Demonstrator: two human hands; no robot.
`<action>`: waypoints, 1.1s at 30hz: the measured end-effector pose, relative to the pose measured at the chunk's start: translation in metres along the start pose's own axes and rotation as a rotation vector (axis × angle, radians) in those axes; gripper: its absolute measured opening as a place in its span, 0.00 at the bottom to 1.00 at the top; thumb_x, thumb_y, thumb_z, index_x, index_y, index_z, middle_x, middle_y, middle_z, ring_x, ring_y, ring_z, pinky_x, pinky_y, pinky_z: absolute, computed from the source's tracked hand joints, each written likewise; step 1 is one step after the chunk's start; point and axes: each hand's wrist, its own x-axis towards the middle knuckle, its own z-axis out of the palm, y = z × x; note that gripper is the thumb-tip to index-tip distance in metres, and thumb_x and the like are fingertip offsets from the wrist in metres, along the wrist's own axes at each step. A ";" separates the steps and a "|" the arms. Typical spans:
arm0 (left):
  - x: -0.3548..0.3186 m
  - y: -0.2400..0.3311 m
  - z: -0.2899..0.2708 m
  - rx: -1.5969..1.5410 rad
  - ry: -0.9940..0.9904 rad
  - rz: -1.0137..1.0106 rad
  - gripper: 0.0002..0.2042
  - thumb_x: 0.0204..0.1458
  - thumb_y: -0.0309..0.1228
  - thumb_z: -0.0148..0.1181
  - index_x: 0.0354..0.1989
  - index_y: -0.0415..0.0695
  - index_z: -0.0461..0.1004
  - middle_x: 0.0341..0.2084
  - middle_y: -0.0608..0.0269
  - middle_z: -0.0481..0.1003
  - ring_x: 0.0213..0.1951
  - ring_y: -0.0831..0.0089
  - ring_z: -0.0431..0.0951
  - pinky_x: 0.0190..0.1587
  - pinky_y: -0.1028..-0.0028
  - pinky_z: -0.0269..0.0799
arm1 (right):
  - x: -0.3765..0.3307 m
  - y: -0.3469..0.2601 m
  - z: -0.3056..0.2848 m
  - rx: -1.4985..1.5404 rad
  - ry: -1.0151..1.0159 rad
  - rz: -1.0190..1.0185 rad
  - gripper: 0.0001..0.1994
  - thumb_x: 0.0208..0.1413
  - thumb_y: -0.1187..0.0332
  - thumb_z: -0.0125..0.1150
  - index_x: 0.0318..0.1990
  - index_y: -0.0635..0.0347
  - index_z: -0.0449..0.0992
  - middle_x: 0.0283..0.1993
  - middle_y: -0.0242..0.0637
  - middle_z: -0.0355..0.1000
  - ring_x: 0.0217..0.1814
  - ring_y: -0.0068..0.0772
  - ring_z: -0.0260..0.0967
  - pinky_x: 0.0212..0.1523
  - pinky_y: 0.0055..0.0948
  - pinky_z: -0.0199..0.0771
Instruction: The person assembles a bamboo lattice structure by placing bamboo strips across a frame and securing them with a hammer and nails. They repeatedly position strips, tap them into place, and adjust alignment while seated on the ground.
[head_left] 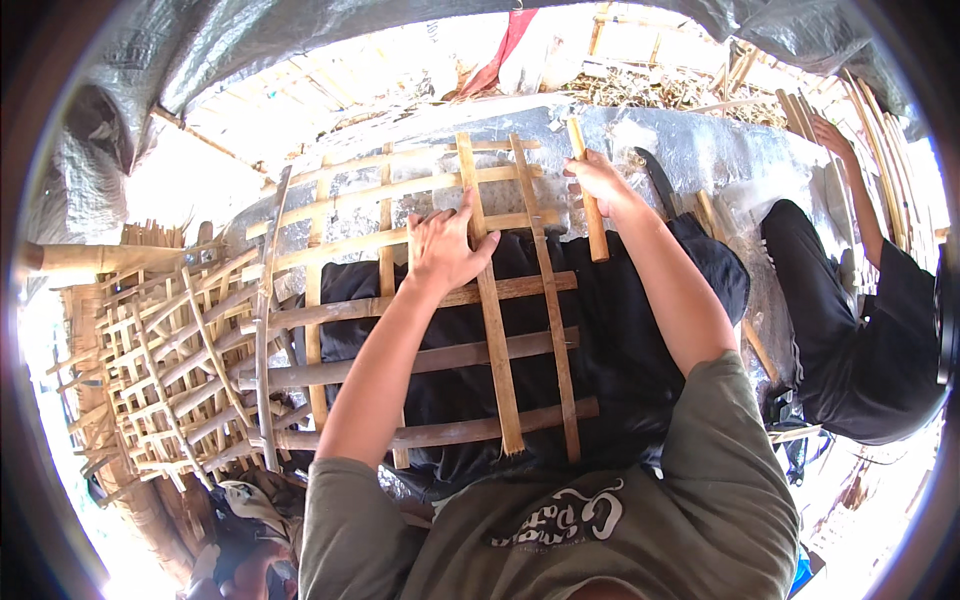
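A lattice of woven bamboo slats (490, 300) lies across my lap and the ground in front of me. My left hand (445, 248) rests on it, its index finger and thumb spread about an upright slat and its other fingers bent. My right hand (603, 185) is closed around a short bamboo stick (597, 240), held upright just beyond the lattice's right edge. A knife with a dark, curved blade (655, 178) lies to the right of my right forearm, its lower part hidden.
Finished-looking bamboo lattices (170, 360) are stacked at the left. Another person in black (870, 340) sits at the right, one hand by long bamboo strips (875, 160). A grey plastic sheet (690, 135) covers the ground, with bamboo shavings (660, 90) at the far side.
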 end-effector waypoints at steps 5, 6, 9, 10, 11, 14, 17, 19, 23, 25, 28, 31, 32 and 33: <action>0.007 -0.007 -0.003 -0.011 -0.143 0.001 0.40 0.55 0.59 0.48 0.72 0.50 0.50 0.49 0.48 0.76 0.55 0.56 0.73 0.65 0.50 0.50 | -0.002 -0.003 -0.002 0.147 -0.019 0.027 0.17 0.63 0.60 0.55 0.54 0.60 0.66 0.50 0.40 0.71 0.43 0.36 0.70 0.37 0.43 0.74; 0.007 -0.008 -0.003 -0.009 -0.147 0.002 0.40 0.55 0.59 0.48 0.72 0.51 0.50 0.49 0.48 0.76 0.55 0.56 0.73 0.65 0.49 0.50 | -0.003 -0.005 -0.002 0.158 -0.017 0.022 0.17 0.63 0.60 0.55 0.54 0.59 0.66 0.51 0.40 0.71 0.44 0.37 0.70 0.37 0.42 0.74; 0.007 -0.007 0.000 -0.003 -0.173 -0.010 0.40 0.54 0.60 0.48 0.72 0.53 0.49 0.49 0.48 0.76 0.56 0.55 0.72 0.67 0.48 0.48 | -0.005 -0.007 -0.004 0.146 -0.035 0.041 0.17 0.63 0.60 0.55 0.54 0.59 0.66 0.51 0.40 0.71 0.44 0.38 0.71 0.35 0.42 0.75; 0.009 -0.006 0.001 0.012 -0.167 -0.018 0.40 0.54 0.60 0.48 0.72 0.53 0.49 0.49 0.47 0.76 0.56 0.55 0.72 0.67 0.48 0.47 | -0.002 -0.006 -0.005 0.158 -0.026 0.031 0.18 0.63 0.60 0.55 0.54 0.59 0.66 0.51 0.40 0.71 0.44 0.37 0.71 0.35 0.42 0.75; 0.011 -0.006 0.002 0.027 -0.162 -0.026 0.40 0.54 0.60 0.48 0.73 0.54 0.49 0.49 0.47 0.76 0.56 0.55 0.72 0.67 0.47 0.47 | 0.001 -0.005 -0.005 0.169 -0.017 0.022 0.18 0.63 0.60 0.55 0.54 0.59 0.66 0.50 0.40 0.72 0.44 0.37 0.71 0.35 0.42 0.75; 0.013 -0.001 0.003 0.057 -0.191 -0.056 0.41 0.53 0.60 0.48 0.73 0.54 0.47 0.50 0.47 0.76 0.56 0.53 0.72 0.68 0.45 0.44 | 0.014 0.006 -0.010 0.109 -0.053 0.010 0.20 0.62 0.58 0.57 0.56 0.59 0.65 0.50 0.39 0.72 0.45 0.37 0.71 0.35 0.43 0.77; 0.009 -0.003 0.007 0.040 -0.136 -0.048 0.40 0.53 0.59 0.50 0.72 0.52 0.51 0.46 0.50 0.78 0.53 0.55 0.75 0.67 0.45 0.47 | 0.007 0.004 -0.006 0.131 -0.049 0.020 0.21 0.62 0.58 0.58 0.56 0.61 0.66 0.53 0.40 0.72 0.49 0.40 0.71 0.38 0.42 0.78; 0.006 -0.002 0.003 0.058 0.002 0.019 0.38 0.53 0.58 0.52 0.68 0.47 0.59 0.40 0.47 0.80 0.47 0.51 0.78 0.59 0.50 0.60 | 0.003 0.000 -0.005 0.136 -0.056 0.005 0.21 0.62 0.59 0.58 0.56 0.62 0.66 0.54 0.42 0.72 0.49 0.41 0.71 0.39 0.42 0.79; 0.002 -0.003 0.008 0.064 -0.009 0.022 0.39 0.53 0.59 0.52 0.69 0.47 0.58 0.44 0.46 0.79 0.50 0.51 0.76 0.62 0.49 0.55 | -0.012 0.003 -0.006 0.165 -0.054 -0.016 0.21 0.62 0.59 0.58 0.56 0.63 0.66 0.53 0.44 0.72 0.49 0.41 0.72 0.40 0.42 0.79; 0.002 -0.004 0.008 0.091 -0.011 0.018 0.39 0.53 0.59 0.52 0.69 0.48 0.57 0.46 0.45 0.78 0.53 0.51 0.75 0.64 0.48 0.53 | -0.016 0.001 -0.006 0.170 -0.051 -0.020 0.21 0.61 0.60 0.58 0.56 0.64 0.66 0.53 0.45 0.72 0.48 0.41 0.73 0.41 0.42 0.79; 0.001 -0.003 0.011 0.095 -0.025 -0.001 0.41 0.53 0.61 0.51 0.70 0.48 0.55 0.48 0.45 0.76 0.56 0.52 0.72 0.65 0.47 0.50 | -0.016 0.003 -0.011 0.192 -0.067 -0.025 0.22 0.61 0.60 0.58 0.57 0.65 0.65 0.53 0.45 0.72 0.48 0.41 0.73 0.41 0.42 0.79; 0.001 -0.003 0.009 0.081 -0.004 0.023 0.41 0.54 0.62 0.50 0.70 0.46 0.54 0.49 0.45 0.76 0.56 0.53 0.72 0.65 0.48 0.51 | -0.010 0.012 -0.018 0.231 -0.107 -0.062 0.23 0.60 0.60 0.58 0.57 0.65 0.65 0.53 0.46 0.72 0.48 0.41 0.73 0.43 0.42 0.79; 0.001 -0.003 0.009 0.076 -0.003 0.029 0.41 0.54 0.62 0.50 0.70 0.46 0.54 0.49 0.45 0.76 0.56 0.53 0.72 0.65 0.48 0.51 | -0.008 0.015 -0.020 0.240 -0.119 -0.074 0.23 0.60 0.60 0.59 0.57 0.66 0.65 0.53 0.46 0.72 0.48 0.41 0.73 0.43 0.42 0.79; 0.001 -0.004 0.010 0.075 -0.005 0.029 0.41 0.54 0.62 0.49 0.70 0.46 0.54 0.49 0.46 0.76 0.56 0.54 0.72 0.66 0.46 0.50 | -0.009 0.012 -0.019 0.250 -0.136 -0.088 0.23 0.60 0.60 0.59 0.57 0.66 0.65 0.53 0.46 0.72 0.48 0.41 0.73 0.43 0.42 0.78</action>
